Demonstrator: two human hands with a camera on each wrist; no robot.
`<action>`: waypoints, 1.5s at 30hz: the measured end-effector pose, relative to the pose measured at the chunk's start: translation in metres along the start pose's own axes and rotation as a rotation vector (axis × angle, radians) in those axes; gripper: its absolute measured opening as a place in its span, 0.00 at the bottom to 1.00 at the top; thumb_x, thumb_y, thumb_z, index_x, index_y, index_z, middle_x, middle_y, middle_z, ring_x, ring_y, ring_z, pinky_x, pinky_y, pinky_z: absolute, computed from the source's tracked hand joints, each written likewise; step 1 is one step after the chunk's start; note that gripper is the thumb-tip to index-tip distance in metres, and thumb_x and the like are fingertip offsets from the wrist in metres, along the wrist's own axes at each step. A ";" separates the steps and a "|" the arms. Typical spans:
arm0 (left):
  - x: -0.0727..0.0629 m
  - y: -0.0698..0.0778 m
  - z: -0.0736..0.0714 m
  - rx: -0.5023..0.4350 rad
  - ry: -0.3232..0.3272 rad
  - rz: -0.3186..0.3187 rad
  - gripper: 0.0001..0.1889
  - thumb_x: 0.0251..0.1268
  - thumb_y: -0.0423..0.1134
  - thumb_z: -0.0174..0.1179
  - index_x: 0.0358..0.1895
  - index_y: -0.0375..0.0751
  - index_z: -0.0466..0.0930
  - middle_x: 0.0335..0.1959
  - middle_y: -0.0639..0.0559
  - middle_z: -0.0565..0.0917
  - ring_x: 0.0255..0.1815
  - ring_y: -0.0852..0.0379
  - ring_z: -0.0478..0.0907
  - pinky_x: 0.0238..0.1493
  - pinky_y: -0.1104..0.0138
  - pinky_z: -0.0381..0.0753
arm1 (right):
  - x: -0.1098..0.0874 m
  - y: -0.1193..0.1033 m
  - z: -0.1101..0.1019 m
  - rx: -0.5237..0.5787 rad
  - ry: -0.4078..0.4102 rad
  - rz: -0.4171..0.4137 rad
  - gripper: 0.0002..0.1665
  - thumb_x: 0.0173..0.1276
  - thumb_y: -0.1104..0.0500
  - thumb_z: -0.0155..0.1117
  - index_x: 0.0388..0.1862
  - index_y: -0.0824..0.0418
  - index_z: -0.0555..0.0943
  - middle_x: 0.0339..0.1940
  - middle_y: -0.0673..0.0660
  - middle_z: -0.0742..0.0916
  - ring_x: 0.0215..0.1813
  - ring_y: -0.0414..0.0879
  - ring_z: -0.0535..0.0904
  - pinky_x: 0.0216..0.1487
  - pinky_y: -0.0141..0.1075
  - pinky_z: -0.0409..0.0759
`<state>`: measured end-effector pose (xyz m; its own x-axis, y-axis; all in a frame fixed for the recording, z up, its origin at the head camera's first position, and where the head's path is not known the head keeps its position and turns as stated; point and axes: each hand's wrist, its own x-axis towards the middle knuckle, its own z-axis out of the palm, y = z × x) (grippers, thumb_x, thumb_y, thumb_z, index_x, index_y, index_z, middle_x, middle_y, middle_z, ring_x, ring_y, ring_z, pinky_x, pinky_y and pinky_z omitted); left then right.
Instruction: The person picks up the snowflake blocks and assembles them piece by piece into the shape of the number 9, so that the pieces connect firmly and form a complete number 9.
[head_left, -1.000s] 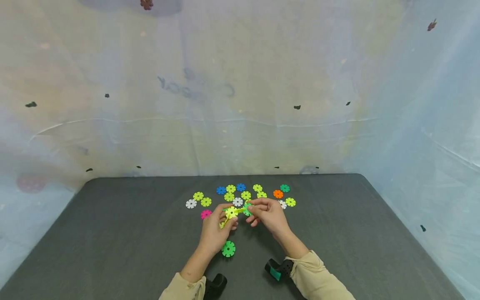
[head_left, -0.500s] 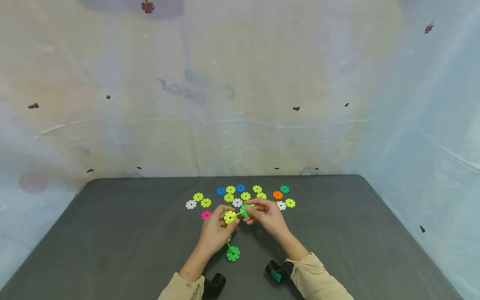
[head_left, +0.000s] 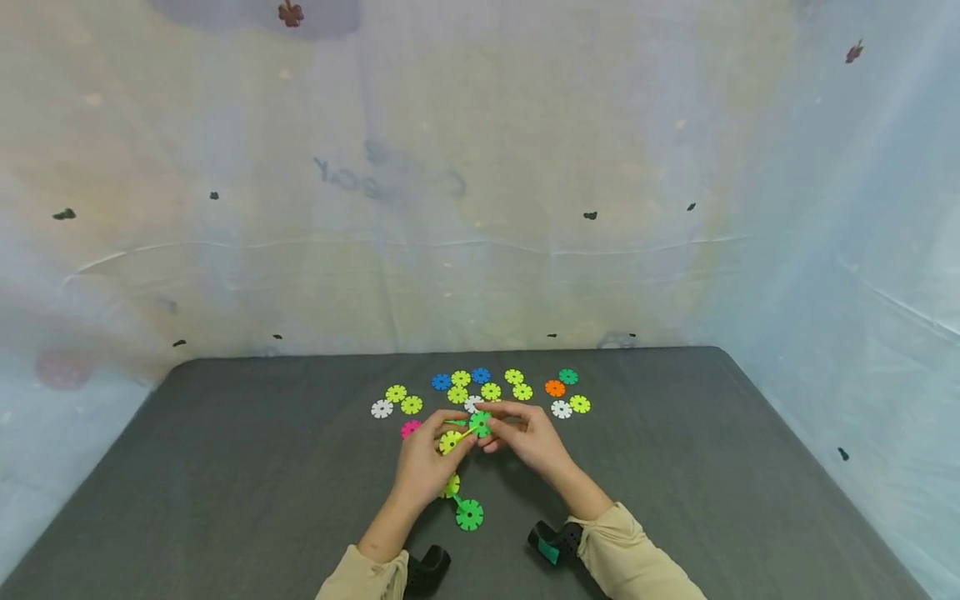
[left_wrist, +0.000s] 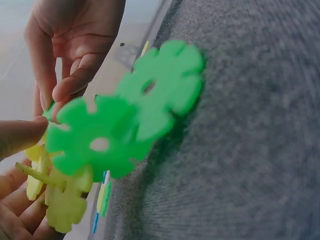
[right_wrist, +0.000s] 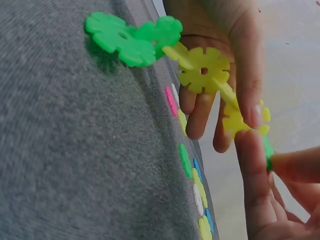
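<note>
A chain of slotted snowflake discs, yellow and green, is in my hands above the table. My left hand (head_left: 422,471) pinches it at a yellow disc (head_left: 451,442) between thumb and fingers. With thumb and fingertips, my right hand (head_left: 536,437) pinches a green disc (head_left: 480,424), which a thin edge-on yellow piece meets in the head view. The chain's other end hangs below the left hand, with a green disc (head_left: 469,515) lowest. The right wrist view shows another yellow disc (right_wrist: 204,70) in the chain before the left palm. Fingers hide part of the joints.
Loose discs lie flat on the dark grey table (head_left: 262,467) beyond the hands: yellow ones (head_left: 412,405), blue ones (head_left: 441,382), white ones (head_left: 382,409), a pink one (head_left: 410,429), an orange one (head_left: 555,388) and a dark green one (head_left: 568,377). Whitish sheeting (head_left: 480,275) stands behind.
The right hand and its green disc have shifted slightly left, closer to the left hand. The held yellow disc has tilted downward, and the hanging green end has swung lower and right.
</note>
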<state>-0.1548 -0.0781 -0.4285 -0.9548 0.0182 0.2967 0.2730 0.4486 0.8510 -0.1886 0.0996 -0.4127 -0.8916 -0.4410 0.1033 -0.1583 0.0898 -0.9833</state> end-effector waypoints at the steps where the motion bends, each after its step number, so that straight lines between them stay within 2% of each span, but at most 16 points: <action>1: 0.000 0.000 0.000 -0.012 -0.009 0.000 0.16 0.59 0.37 0.67 0.50 0.43 0.80 0.40 0.47 0.87 0.39 0.51 0.85 0.43 0.57 0.82 | 0.000 0.000 0.000 0.006 -0.007 0.004 0.21 0.73 0.66 0.54 0.63 0.71 0.73 0.46 0.72 0.82 0.41 0.63 0.85 0.42 0.44 0.85; 3: 0.000 0.000 0.001 -0.041 -0.025 -0.008 0.16 0.59 0.36 0.67 0.51 0.43 0.80 0.37 0.47 0.88 0.31 0.54 0.86 0.40 0.61 0.83 | 0.000 0.001 0.000 0.014 -0.015 0.011 0.22 0.73 0.65 0.54 0.63 0.71 0.72 0.44 0.72 0.82 0.41 0.65 0.84 0.41 0.45 0.85; 6: 0.000 -0.001 0.001 -0.083 -0.046 -0.026 0.16 0.60 0.34 0.66 0.52 0.42 0.80 0.36 0.43 0.87 0.22 0.54 0.84 0.29 0.69 0.82 | 0.001 0.002 0.000 0.012 0.008 0.027 0.21 0.73 0.62 0.55 0.62 0.71 0.73 0.44 0.71 0.82 0.41 0.66 0.84 0.40 0.46 0.85; 9: 0.000 -0.002 0.002 -0.105 -0.052 -0.037 0.16 0.60 0.34 0.66 0.52 0.41 0.80 0.38 0.41 0.87 0.22 0.54 0.84 0.25 0.73 0.81 | 0.003 0.006 -0.002 0.000 0.066 0.048 0.20 0.73 0.60 0.56 0.59 0.70 0.76 0.44 0.69 0.83 0.39 0.62 0.84 0.39 0.45 0.86; 16: 0.000 -0.003 0.002 -0.122 -0.067 -0.058 0.16 0.61 0.34 0.65 0.53 0.42 0.80 0.41 0.38 0.86 0.23 0.55 0.84 0.26 0.72 0.81 | 0.011 0.014 -0.007 -0.029 0.184 0.104 0.18 0.72 0.62 0.57 0.55 0.72 0.77 0.44 0.71 0.83 0.38 0.56 0.85 0.37 0.40 0.85; 24: -0.003 -0.005 0.002 -0.124 -0.074 -0.083 0.17 0.61 0.34 0.65 0.54 0.42 0.80 0.42 0.37 0.85 0.25 0.53 0.85 0.29 0.72 0.82 | 0.017 0.021 -0.010 -0.148 0.302 0.185 0.15 0.67 0.65 0.60 0.52 0.70 0.80 0.46 0.66 0.85 0.39 0.53 0.84 0.35 0.40 0.84; 27: -0.004 -0.006 0.002 -0.115 -0.070 -0.089 0.17 0.61 0.33 0.65 0.54 0.42 0.80 0.42 0.37 0.85 0.24 0.53 0.85 0.29 0.72 0.82 | 0.019 0.025 -0.011 -0.190 0.306 0.213 0.17 0.66 0.65 0.61 0.53 0.69 0.80 0.48 0.65 0.84 0.39 0.52 0.83 0.35 0.39 0.83; 32: -0.002 -0.008 0.000 -0.094 -0.076 -0.087 0.17 0.61 0.34 0.65 0.54 0.42 0.80 0.42 0.37 0.86 0.23 0.54 0.85 0.28 0.72 0.81 | 0.023 0.025 -0.014 -0.244 0.270 0.239 0.19 0.64 0.64 0.64 0.54 0.67 0.80 0.51 0.64 0.83 0.34 0.46 0.81 0.34 0.38 0.82; 38: 0.006 -0.008 -0.002 -0.071 -0.075 -0.093 0.16 0.61 0.33 0.64 0.53 0.41 0.80 0.41 0.38 0.86 0.22 0.55 0.84 0.26 0.72 0.81 | 0.030 0.025 -0.016 -0.385 0.232 0.213 0.21 0.62 0.63 0.67 0.55 0.66 0.80 0.49 0.64 0.83 0.27 0.42 0.77 0.29 0.34 0.78; 45: 0.012 -0.007 -0.004 -0.035 -0.089 -0.085 0.17 0.62 0.33 0.64 0.54 0.40 0.80 0.41 0.39 0.86 0.21 0.55 0.83 0.25 0.71 0.81 | 0.034 0.026 -0.018 -0.528 0.227 0.176 0.20 0.60 0.62 0.69 0.52 0.65 0.82 0.48 0.62 0.84 0.35 0.46 0.79 0.36 0.38 0.79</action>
<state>-0.1677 -0.0848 -0.4289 -0.9809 0.0619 0.1846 0.1934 0.4202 0.8866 -0.2310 0.1030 -0.4322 -0.9826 -0.1827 0.0321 -0.1375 0.6013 -0.7871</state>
